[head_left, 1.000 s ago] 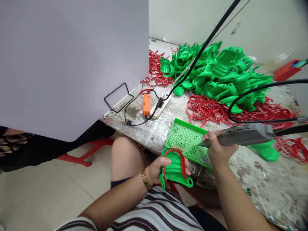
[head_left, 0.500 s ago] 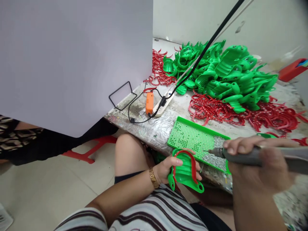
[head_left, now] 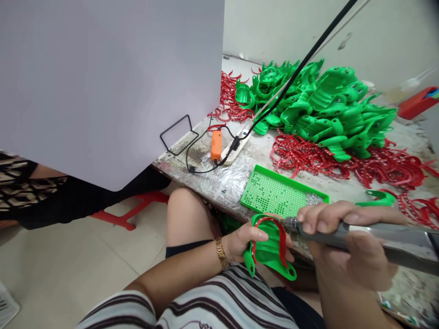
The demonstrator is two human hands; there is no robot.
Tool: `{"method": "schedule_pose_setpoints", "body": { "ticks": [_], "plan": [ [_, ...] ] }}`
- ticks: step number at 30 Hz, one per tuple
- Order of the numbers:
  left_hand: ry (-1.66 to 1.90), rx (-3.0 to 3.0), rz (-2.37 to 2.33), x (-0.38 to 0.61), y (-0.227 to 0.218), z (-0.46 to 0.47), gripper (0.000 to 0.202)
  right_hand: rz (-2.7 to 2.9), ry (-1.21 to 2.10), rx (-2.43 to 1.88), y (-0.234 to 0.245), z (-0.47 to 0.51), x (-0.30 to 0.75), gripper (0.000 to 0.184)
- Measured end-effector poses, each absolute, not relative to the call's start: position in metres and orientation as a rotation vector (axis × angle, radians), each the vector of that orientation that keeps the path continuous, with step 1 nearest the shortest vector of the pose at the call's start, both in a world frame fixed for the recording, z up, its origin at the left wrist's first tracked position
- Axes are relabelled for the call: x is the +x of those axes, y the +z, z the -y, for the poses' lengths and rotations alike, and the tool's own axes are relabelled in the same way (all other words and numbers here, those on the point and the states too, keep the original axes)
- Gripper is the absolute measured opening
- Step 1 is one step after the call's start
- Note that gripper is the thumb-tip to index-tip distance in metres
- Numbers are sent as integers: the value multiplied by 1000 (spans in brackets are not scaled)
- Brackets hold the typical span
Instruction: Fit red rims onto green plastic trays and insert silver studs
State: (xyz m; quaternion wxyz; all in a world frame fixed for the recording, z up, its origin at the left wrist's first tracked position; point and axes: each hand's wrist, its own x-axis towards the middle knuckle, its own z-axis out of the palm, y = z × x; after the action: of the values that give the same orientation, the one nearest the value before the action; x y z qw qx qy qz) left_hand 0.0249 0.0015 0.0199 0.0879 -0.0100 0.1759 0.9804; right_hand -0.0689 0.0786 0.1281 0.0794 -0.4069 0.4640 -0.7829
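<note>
"What are your fingers on?"

"My left fingers (head_left: pixel 254 235) wrap a curved green plastic piece (head_left: pixel 270 253) with a red plastic rim (head_left: pixel 281 242), beside my bare knee (head_left: pixel 185 210); my right fingers (head_left: pixel 329 214) grip a grey rotary tool (head_left: pixel 377 236), its tip touching that rim or just beside it."

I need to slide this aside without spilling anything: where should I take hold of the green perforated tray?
Grip the raised rim of the green perforated tray at its left short end, coming from the left. That end looks bare, while silvery bits lie at the right end beneath the right hand, and the green piece in the left hand crowds the near edge.
</note>
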Motion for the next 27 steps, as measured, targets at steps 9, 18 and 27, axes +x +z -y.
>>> {"method": "schedule_pose_setpoints", "body": {
  "ticks": [9,18,27],
  "plan": [
    [2985,-82,-560,23,23,1,67,-1426,-2307,-1205,122,-77,-69,11],
    [2972,-172,-562,22,23,1,69,-1392,-2299,-1165,113,-74,-75,9],
    [2940,-353,-490,33,4,8,45,-1353,-2310,-1122,116,-80,-99,27]
  ]
}}
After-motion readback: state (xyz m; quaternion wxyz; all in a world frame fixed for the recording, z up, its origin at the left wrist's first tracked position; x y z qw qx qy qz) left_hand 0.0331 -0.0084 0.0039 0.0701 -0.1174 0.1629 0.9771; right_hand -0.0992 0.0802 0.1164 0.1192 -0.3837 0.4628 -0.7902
